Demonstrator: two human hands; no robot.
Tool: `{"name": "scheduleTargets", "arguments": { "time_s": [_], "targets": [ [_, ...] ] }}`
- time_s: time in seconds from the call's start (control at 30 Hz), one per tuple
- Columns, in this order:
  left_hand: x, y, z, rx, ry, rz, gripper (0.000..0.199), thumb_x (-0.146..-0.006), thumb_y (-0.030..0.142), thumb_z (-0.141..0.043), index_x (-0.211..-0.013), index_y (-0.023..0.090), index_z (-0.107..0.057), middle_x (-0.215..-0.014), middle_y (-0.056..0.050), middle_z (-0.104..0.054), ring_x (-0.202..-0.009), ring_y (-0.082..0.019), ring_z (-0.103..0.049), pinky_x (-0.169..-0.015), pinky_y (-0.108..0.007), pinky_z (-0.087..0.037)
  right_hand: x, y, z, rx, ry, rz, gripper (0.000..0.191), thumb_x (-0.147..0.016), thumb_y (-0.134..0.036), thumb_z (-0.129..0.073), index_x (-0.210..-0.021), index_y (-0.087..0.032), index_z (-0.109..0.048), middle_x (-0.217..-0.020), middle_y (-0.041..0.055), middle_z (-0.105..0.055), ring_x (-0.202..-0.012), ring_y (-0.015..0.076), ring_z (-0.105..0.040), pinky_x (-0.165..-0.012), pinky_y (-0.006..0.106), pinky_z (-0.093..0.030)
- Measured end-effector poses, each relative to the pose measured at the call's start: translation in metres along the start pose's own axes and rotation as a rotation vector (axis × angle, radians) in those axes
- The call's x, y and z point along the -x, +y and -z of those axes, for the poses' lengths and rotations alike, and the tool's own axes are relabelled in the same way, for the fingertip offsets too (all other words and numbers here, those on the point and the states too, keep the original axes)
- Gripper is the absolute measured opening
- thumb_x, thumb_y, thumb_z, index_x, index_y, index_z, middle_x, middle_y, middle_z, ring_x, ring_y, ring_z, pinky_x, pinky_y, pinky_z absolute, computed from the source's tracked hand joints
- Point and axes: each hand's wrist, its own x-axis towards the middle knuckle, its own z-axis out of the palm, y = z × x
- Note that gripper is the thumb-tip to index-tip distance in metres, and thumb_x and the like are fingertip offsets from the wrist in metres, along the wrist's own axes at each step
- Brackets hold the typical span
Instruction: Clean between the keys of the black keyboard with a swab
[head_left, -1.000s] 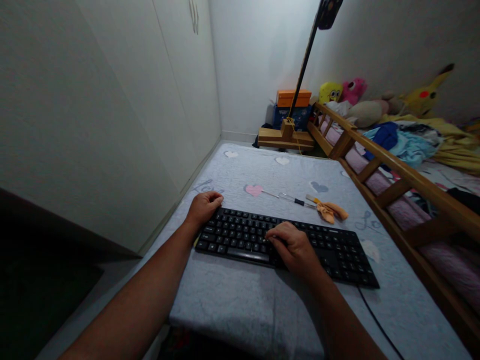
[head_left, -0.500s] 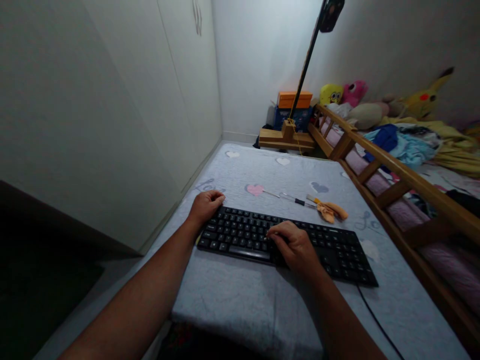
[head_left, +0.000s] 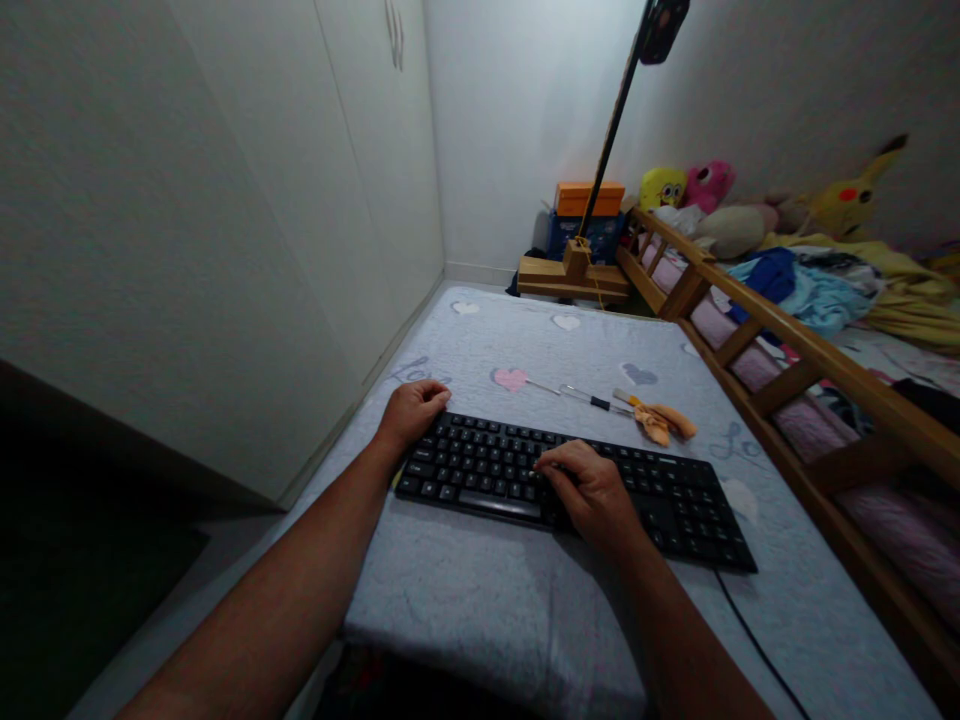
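A black keyboard (head_left: 480, 466) lies at a slant on the cloth-covered table, its cable running off to the lower right. At its upper left corner rests my left hand (head_left: 414, 408), thumb and fingers pressed together against the edge. My right hand (head_left: 589, 485) is over the middle of the keys, fingers pinched on something small and pale that I cannot make out. Behind the keyboard lie a thin white stick (head_left: 543, 387), a tool with a black grip (head_left: 599, 403), a small yellow-handled brush (head_left: 627, 397) and a crumpled orange cloth (head_left: 664, 423).
The table (head_left: 510, 335) has a pale cloth with hearts. Along the right runs a wooden bed rail (head_left: 795, 345), with bedding and plush toys behind it. A wardrobe (head_left: 300, 200) stands left. Beyond the table are a pole on a wooden base (head_left: 547, 272) and an orange box (head_left: 589, 198).
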Motion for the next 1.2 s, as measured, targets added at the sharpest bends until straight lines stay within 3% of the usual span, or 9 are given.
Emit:
{"name": "scheduleTargets", "arguments": {
  "time_s": [1.2],
  "targets": [
    [0.0019, 0.0027, 0.0004, -0.007, 0.006, -0.003, 0.029, -0.075, 0.044, -0.06, -0.076, 0.016, -0.07, -0.067, -0.003, -0.068, -0.065, -0.018, -0.061, -0.064, -0.028, -0.046, 0.0005, -0.0073, -0.0066, -0.097, -0.052, -0.002, 0.017, -0.09, -0.016, -0.055, -0.087, -0.022, -0.071, -0.083, 0.0042, -0.069, -0.081, 0.0168, -0.063, -0.075, 0.031, -0.049]
  ]
}}
